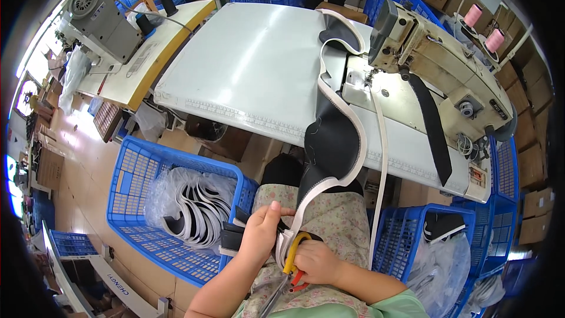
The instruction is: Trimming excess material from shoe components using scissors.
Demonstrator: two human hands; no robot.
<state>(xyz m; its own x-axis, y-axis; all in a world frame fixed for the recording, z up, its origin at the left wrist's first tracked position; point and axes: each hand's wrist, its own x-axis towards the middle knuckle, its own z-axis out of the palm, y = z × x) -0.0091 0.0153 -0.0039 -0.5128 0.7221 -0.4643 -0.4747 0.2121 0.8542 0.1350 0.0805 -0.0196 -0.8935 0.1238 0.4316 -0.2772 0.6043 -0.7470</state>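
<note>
Over my lap, my left hand (263, 229) is closed around a bundle of black fabric pieces (232, 237) with white edging. My right hand (318, 262) grips scissors (291, 254) with yellow and red handles, close beside that bundle; the blades point down toward my body. From the bundle a long black fabric strip (335, 135) with white binding along its curved edge runs up over my knees and across the white sewing table (247, 59). How the strip joins the bundle is hidden by my fingers.
A sewing machine (435, 65) stands at the table's right, with pink thread cones (472, 15) behind it. A narrow white tape (381, 141) hangs from it. A blue basket (132, 194) of curved pieces is left of my lap; another blue basket (397, 241) stands right.
</note>
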